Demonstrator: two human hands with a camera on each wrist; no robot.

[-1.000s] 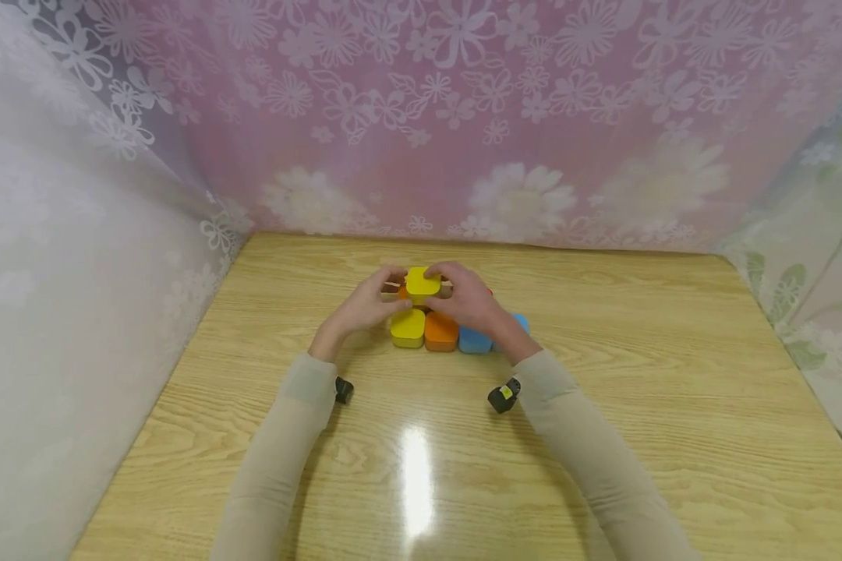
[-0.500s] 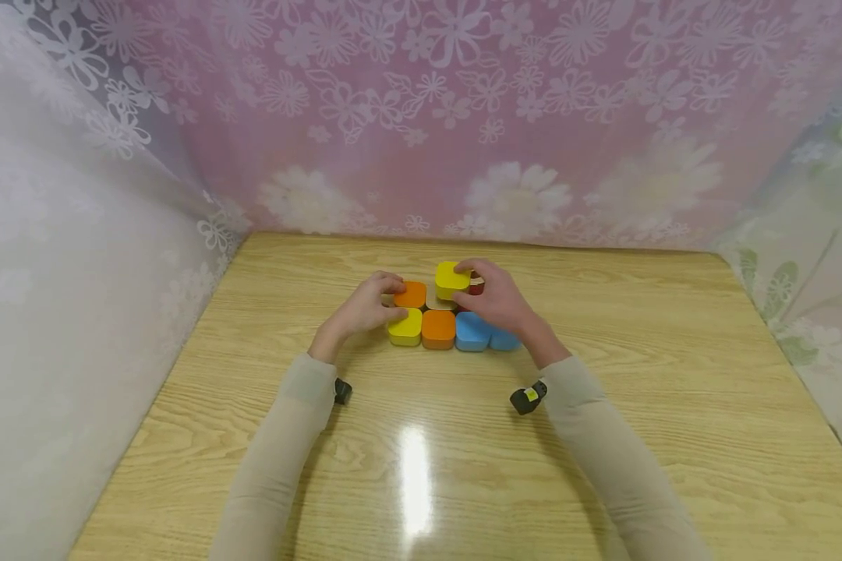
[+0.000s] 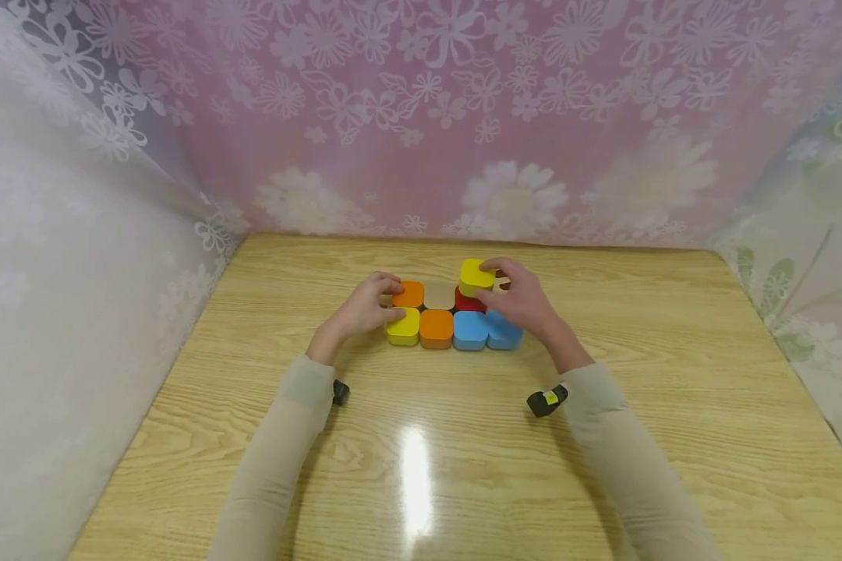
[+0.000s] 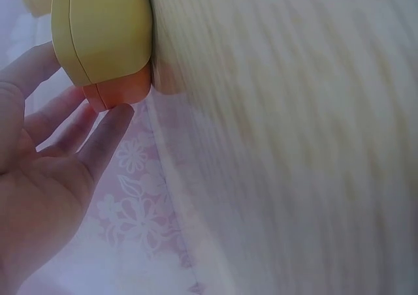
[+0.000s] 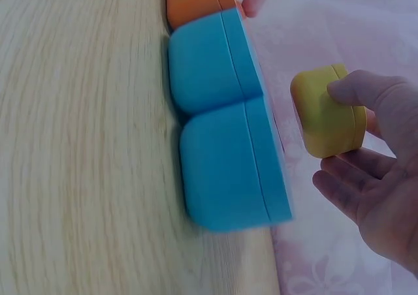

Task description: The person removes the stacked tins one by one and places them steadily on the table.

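My right hand (image 3: 522,300) pinches a yellow rounded-square block (image 3: 473,273), raised behind the back row, above a red block (image 3: 467,303). In the right wrist view, thumb and fingers grip that yellow block (image 5: 320,112) on opposite sides, clear of the table. My left hand (image 3: 359,308) rests against the left end of the rows, its fingers touching an orange block (image 3: 410,294) and its thumb at another yellow block (image 3: 403,327). The left wrist view has these fingers spread and fairly straight. A beige block (image 3: 438,296) sits between the back row's orange and red ones.
Continuing the front row are an orange block (image 3: 436,330) and two blue blocks (image 3: 470,332), side by side. All stand on a wooden table (image 3: 365,467). Floral curtains (image 3: 421,156) hang behind it and at both sides. A black camera (image 3: 546,400) sits at the right wrist.
My right hand has carried the yellow block rightward, from above the back row's left end to above the red block. The beige block has come into sight. My left hand stays at the left end.
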